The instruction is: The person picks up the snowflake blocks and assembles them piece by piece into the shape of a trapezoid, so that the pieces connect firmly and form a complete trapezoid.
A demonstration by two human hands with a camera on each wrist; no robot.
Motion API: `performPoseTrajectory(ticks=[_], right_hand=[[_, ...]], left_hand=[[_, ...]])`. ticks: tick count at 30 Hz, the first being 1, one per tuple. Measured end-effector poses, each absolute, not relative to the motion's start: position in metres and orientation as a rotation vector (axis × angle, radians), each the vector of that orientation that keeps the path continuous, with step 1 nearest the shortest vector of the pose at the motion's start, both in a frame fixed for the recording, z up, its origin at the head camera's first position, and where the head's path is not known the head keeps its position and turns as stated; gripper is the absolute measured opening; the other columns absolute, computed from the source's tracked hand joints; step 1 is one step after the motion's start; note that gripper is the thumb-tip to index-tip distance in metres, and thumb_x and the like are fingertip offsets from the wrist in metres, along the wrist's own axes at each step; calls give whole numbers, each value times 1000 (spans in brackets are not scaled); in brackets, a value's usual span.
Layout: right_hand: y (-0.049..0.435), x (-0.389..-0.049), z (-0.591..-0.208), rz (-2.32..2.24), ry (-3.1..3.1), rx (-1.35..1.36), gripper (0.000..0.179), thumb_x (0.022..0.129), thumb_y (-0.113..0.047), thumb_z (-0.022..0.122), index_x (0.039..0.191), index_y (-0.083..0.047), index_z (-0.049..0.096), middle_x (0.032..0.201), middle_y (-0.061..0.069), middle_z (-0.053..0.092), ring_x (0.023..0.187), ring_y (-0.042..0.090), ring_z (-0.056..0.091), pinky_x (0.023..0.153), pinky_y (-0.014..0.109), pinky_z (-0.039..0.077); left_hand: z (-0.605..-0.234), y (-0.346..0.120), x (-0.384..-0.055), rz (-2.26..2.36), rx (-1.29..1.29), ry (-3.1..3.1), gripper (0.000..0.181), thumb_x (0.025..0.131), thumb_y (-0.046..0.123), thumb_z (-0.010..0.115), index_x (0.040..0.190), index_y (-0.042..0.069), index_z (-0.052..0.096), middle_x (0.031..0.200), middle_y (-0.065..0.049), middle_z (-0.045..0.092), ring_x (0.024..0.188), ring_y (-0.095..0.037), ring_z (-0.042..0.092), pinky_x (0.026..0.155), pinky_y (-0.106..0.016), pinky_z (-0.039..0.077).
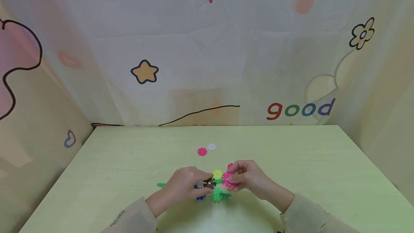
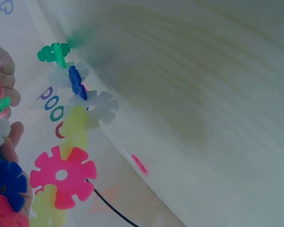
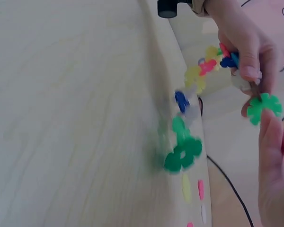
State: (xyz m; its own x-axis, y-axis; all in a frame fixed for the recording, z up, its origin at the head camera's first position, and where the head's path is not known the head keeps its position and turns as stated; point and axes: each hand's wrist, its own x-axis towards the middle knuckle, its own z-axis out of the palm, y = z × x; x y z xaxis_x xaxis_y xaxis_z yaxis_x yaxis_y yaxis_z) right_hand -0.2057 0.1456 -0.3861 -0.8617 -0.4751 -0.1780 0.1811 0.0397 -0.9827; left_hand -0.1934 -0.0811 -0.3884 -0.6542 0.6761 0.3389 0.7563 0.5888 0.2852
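My left hand (image 1: 182,186) grips a linked string of slotted plastic flower discs, with a brown disc (image 1: 210,183) between thumb and fingers. A green disc (image 3: 264,109) stands edge-on beside the brown one, at the tip of the held part. From the right, my right hand (image 1: 249,177) pinches a pink disc (image 1: 225,180) against that green disc. More of the string trails below the hands: a blue disc (image 2: 12,187), a large pink disc (image 2: 80,175), yellow and clear ones, and a dark green pair (image 3: 182,155) at the far end.
Loose on the table (image 1: 291,154) lie a pink disc (image 1: 202,151) and a white disc (image 1: 211,147) beyond the hands. Closer in are a yellow disc (image 1: 217,173) and another pink disc (image 1: 230,166), partly behind the right hand. A printed curtain (image 1: 194,46) hangs behind the table.
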Motion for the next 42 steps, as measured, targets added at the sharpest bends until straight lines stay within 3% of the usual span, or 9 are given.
performPoseTrajectory(ticks=[10, 17, 27, 34, 39, 42], right_hand=[[144, -206, -387, -1886, 1817, -268, 14, 81, 4, 54, 94, 5, 50, 72, 2, 61, 59, 11, 64, 54, 20, 51], [145, -208, -389, -1871, 1768, -245, 19, 81, 2, 53, 99, 5, 47, 72, 2, 60, 58, 11, 64, 54, 19, 51], [148, -209, -389, -1830, 1775, -244, 23, 82, -3, 56, 102, 5, 46, 70, 1, 63, 59, 11, 64, 57, 21, 52], [161, -228, -391, -1725, 1967, -258, 32, 83, -8, 58, 108, 10, 47, 81, 5, 65, 65, 13, 62, 63, 25, 52], [167, -246, -398, -1572, 2162, -283, 30, 84, -10, 57, 108, 8, 50, 89, 13, 62, 68, 16, 60, 67, 31, 52], [165, -256, -403, -1462, 2242, -341, 27, 83, -9, 57, 106, 5, 54, 87, 12, 59, 69, 17, 58, 65, 31, 52]], left_hand=[[-387, -79, -195, -478, -1173, -2665, 32, 79, 36, 64, 102, 14, 66, 84, 9, 68, 72, -2, 60, 61, -14, 46], [-389, -75, -196, -364, -1145, -2535, 34, 80, 32, 61, 111, 18, 62, 99, 8, 67, 78, -6, 62, 55, -15, 45], [-387, -72, -200, -351, -1265, -2556, 38, 81, 32, 62, 116, 19, 58, 105, 6, 65, 88, -5, 62, 66, -17, 49], [-381, -87, -201, -420, -1211, -2693, 37, 82, 30, 61, 117, 19, 58, 107, 5, 64, 94, -7, 61, 72, -21, 50], [-381, -100, -203, -425, -1165, -2743, 38, 82, 32, 61, 118, 19, 58, 106, 4, 64, 93, -8, 62, 73, -23, 50], [-381, -106, -204, -437, -1145, -2761, 38, 82, 31, 61, 118, 20, 58, 107, 4, 64, 93, -8, 61, 74, -24, 50]])
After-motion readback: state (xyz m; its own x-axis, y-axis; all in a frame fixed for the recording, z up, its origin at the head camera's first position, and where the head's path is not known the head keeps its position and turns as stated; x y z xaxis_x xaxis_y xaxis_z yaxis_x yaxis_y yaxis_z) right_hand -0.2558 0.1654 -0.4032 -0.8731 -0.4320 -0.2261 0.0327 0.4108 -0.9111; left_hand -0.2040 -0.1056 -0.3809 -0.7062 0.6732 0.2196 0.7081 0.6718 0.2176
